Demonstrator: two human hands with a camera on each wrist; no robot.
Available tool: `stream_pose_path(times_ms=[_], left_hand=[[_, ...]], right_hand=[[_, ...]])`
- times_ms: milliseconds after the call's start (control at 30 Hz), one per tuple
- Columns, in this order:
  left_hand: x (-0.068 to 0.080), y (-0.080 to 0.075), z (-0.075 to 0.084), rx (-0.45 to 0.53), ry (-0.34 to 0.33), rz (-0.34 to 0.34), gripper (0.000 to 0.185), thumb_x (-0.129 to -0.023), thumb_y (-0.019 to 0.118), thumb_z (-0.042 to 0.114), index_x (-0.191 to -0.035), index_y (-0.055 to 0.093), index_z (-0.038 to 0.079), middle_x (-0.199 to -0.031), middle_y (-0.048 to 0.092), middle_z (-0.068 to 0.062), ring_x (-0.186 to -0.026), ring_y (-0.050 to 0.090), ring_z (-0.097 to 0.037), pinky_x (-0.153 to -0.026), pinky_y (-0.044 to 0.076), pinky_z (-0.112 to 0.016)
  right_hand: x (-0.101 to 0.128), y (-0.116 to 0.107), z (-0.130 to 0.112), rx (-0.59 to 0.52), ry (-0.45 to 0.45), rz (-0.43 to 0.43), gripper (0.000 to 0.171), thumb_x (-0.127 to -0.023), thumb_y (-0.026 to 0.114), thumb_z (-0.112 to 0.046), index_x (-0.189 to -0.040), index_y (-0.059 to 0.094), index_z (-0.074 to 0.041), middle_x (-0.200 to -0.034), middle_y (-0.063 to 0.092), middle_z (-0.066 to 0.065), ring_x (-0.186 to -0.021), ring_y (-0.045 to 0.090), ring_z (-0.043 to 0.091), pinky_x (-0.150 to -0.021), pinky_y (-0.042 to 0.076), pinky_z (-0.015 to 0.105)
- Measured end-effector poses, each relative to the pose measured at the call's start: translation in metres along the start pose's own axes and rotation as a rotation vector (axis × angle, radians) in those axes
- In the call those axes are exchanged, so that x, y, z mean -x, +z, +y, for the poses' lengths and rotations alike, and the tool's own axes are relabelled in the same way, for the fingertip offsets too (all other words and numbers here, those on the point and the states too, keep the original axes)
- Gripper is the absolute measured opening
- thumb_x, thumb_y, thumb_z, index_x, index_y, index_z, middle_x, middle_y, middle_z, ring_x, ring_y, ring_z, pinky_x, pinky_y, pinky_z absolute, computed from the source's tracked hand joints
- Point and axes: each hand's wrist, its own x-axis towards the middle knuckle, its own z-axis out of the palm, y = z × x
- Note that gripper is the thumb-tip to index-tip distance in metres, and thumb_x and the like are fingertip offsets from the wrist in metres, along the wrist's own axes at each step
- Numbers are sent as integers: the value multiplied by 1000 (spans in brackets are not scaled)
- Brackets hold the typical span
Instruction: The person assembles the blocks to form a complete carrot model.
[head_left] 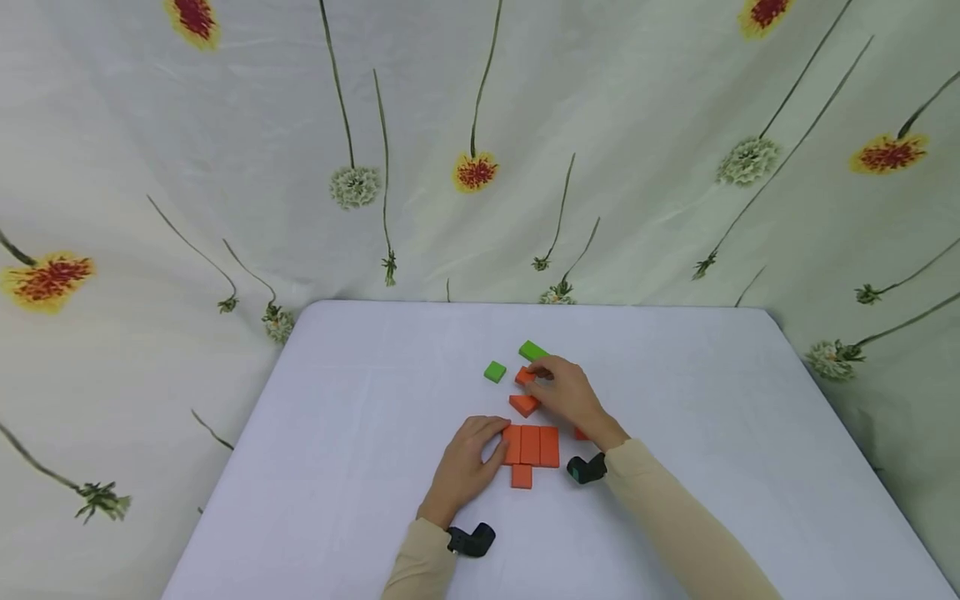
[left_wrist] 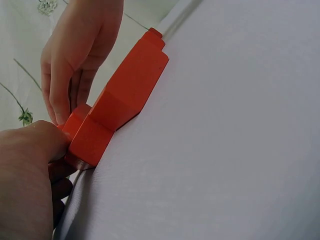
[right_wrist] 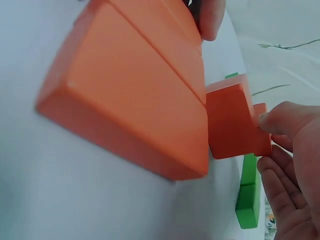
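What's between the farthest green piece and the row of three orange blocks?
In the head view: a small orange piece, pinched by the right hand, then a second orange piece nearer the row.

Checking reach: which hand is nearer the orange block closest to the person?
Left. The left hand is left of the small block; the right hand is farther, beyond the orange row.
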Motion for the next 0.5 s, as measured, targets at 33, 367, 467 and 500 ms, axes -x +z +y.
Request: stream_pose_path(times_ms=[33, 367, 467, 500], left_hand=[[0, 0, 0, 1, -3, -3, 31, -93, 63, 23, -123, 65, 13, -120, 64, 4, -116, 55, -11, -99, 49, -30], [-1, 0, 1, 0, -38, -28, 32, -94, 63, 24, -125, 64, 15, -121, 63, 5, -117, 54, -10, -100, 49, -29], [0, 1, 0, -4, -36, -24, 33, -93, 63, 24, -125, 65, 15, -121, 63, 5, -117, 53, -9, -100, 49, -29], [0, 1, 0, -2, -35, -22, 33, -93, 64, 24, -125, 65, 15, -121, 62, 5, -117, 53, -9, -100, 49, -29]], right_hand=[[3, -2, 1, -2, -11, 5, 29, -87, 70, -25, -114, 67, -14, -112, 66, 0, -103, 62, 18, -90, 54, 37], [40, -17, 3, 34, -118, 26, 26, -85, 73, -21, -110, 68, -19, -108, 67, -4, -99, 63, 17, -86, 56, 35], [53, -19, 2, 37, -167, 40, 26, -83, 75, -18, -109, 69, -19, -107, 67, -5, -97, 63, 18, -85, 56, 35], [58, -20, 1, 31, -179, 39, 26, -83, 75, -17, -109, 69, -19, -107, 67, -5, -97, 63, 19, -85, 56, 36]])
